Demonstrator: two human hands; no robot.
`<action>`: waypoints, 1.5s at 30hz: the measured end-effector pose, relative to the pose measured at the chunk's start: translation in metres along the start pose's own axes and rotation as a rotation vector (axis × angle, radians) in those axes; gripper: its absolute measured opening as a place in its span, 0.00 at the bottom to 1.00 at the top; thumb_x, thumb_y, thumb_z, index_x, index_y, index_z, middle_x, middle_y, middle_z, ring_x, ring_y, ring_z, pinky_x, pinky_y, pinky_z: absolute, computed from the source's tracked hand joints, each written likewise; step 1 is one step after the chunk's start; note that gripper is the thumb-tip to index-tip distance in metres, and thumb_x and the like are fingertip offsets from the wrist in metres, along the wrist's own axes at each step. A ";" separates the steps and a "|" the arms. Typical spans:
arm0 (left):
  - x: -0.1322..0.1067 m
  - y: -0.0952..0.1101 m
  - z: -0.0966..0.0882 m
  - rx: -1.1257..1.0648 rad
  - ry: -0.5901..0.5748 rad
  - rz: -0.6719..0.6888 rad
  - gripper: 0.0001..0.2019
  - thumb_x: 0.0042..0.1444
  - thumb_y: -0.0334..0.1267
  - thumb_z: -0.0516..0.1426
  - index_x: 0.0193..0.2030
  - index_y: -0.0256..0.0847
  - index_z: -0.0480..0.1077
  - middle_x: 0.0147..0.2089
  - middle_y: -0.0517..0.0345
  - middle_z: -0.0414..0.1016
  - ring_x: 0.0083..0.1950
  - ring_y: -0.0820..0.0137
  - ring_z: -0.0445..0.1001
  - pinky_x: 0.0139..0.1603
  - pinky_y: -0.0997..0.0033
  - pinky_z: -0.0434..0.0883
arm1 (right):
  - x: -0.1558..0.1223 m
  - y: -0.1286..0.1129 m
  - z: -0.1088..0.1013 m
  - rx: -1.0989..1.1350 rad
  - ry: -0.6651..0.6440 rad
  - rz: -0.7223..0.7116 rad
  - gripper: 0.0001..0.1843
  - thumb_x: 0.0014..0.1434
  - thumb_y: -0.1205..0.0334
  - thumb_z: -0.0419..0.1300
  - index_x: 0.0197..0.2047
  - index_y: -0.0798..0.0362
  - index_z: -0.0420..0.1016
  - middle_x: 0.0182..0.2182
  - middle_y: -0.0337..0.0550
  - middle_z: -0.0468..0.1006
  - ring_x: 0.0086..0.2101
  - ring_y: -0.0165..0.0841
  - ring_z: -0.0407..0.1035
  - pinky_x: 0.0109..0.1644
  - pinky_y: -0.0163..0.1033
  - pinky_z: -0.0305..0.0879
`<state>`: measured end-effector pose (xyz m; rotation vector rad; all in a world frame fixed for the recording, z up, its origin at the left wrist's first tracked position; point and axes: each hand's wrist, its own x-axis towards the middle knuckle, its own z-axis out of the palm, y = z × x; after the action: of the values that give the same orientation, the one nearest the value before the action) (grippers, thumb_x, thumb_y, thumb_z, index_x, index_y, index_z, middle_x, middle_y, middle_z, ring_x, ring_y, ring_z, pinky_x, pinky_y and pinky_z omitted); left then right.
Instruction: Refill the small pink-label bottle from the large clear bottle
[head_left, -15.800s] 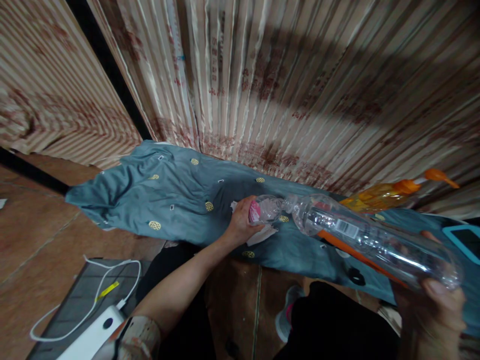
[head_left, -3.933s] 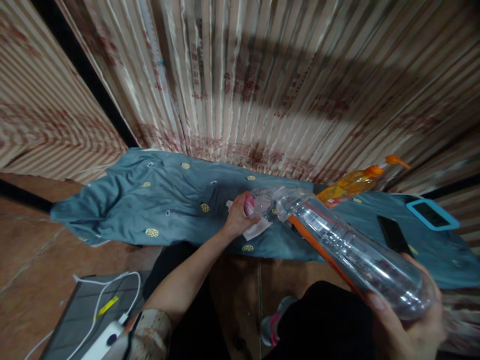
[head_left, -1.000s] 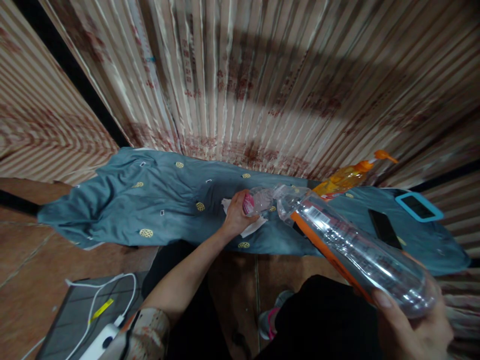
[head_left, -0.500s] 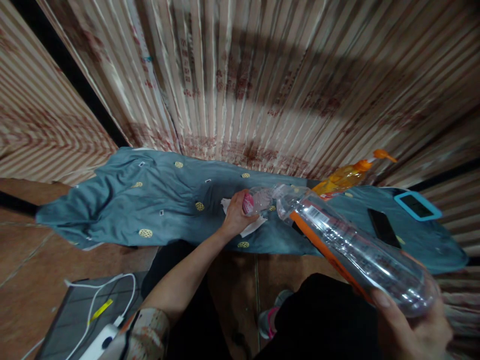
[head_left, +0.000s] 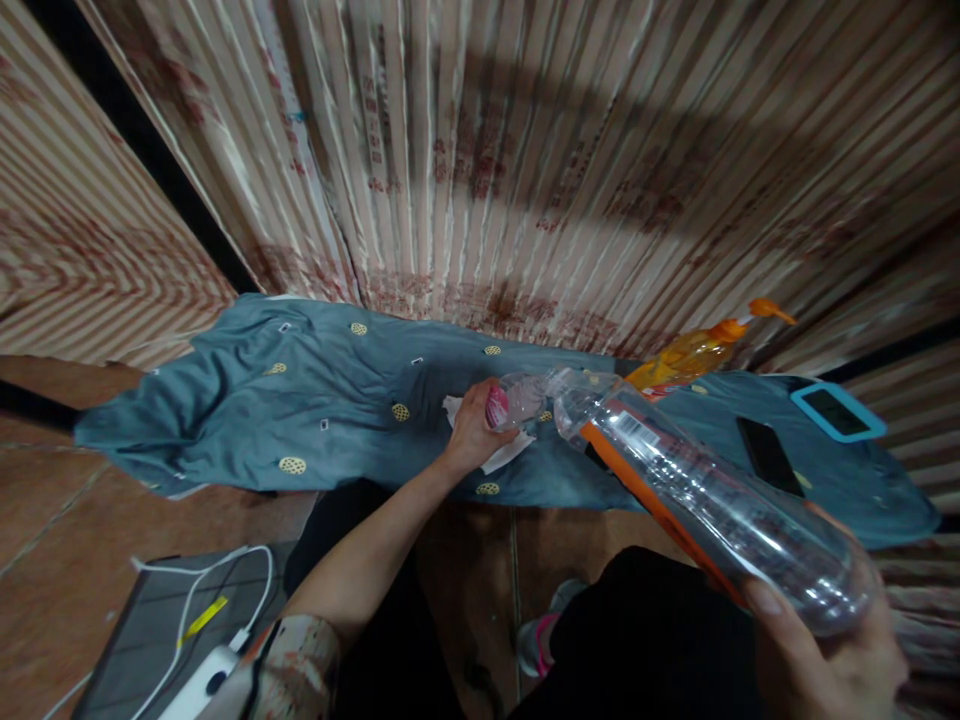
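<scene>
My left hand point(head_left: 474, 432) is wrapped round a small clear plastic bottle point(head_left: 529, 395) with a pink label, just above the cloth. In my right hand point(head_left: 832, 640) is a large clear plastic bottle point(head_left: 705, 490) with an orange label band, gripped near its base and tilted so the neck points left and away from me. The two bottles' mouths meet or nearly meet; whether they touch I cannot tell. No stream of liquid shows between them. A crumpled white tissue point(head_left: 510, 455) lies under my left hand.
Blue-green patterned cloth point(head_left: 345, 400) covers the narrow table. Behind the large bottle stands an orange pump bottle point(head_left: 686, 358). Farther right lie a black phone point(head_left: 769, 455) and a blue-framed device point(head_left: 838, 411). A white power strip point(head_left: 201, 685) with cable sits low on the left.
</scene>
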<state>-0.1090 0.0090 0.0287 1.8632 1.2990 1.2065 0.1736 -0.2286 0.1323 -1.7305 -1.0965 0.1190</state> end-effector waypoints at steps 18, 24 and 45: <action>0.000 0.001 0.000 -0.023 -0.010 -0.007 0.44 0.47 0.34 0.78 0.70 0.43 0.68 0.68 0.43 0.80 0.70 0.46 0.80 0.75 0.40 0.77 | 0.003 -0.009 0.000 0.039 0.031 0.080 0.60 0.51 0.31 0.79 0.80 0.49 0.70 0.72 0.55 0.74 0.68 0.69 0.69 0.76 0.79 0.55; 0.000 0.001 0.000 -0.002 -0.005 -0.017 0.45 0.46 0.36 0.78 0.70 0.43 0.68 0.68 0.44 0.79 0.70 0.47 0.80 0.74 0.42 0.78 | 0.003 -0.011 0.001 0.024 0.047 0.081 0.59 0.51 0.30 0.78 0.79 0.49 0.71 0.71 0.55 0.75 0.68 0.69 0.68 0.76 0.79 0.55; 0.002 -0.001 0.001 -0.012 0.027 -0.023 0.43 0.45 0.33 0.78 0.68 0.45 0.70 0.67 0.46 0.80 0.69 0.48 0.80 0.74 0.42 0.78 | -0.002 -0.004 0.011 0.040 0.018 -0.001 0.54 0.57 0.33 0.75 0.78 0.52 0.71 0.69 0.59 0.74 0.65 0.64 0.69 0.75 0.74 0.56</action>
<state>-0.1081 0.0109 0.0280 1.8241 1.3216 1.2287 0.1642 -0.2223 0.1294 -1.6919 -1.0751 0.1241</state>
